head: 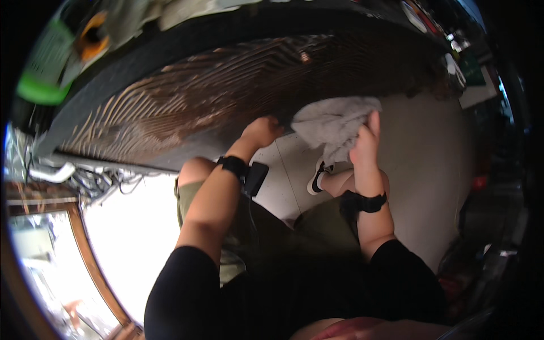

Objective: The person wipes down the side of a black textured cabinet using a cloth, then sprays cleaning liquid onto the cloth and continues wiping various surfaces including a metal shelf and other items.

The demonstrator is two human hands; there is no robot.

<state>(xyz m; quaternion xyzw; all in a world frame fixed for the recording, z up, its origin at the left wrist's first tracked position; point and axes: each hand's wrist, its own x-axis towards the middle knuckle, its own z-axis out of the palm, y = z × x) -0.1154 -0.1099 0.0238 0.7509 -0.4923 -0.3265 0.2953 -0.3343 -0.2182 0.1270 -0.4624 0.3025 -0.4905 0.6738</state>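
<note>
A rumpled grey cloth (333,123) hangs from my right hand (366,138), which grips its right side. Just left of the cloth is my left hand (264,131), its fingers curled; whether anything is in them is hidden. Both hands are in front of a dark brown panel (204,85) with a wavy ridged surface, the front of a counter. Contact between the cloth and the panel cannot be made out.
Above the panel runs a black counter edge (178,44), with a green-and-clear container (46,76) and an orange ring-shaped thing (93,36) on top. Tangled cables (97,180) lie at the left beside a bright wood-framed doorway (91,255). Below is pale floor (420,170).
</note>
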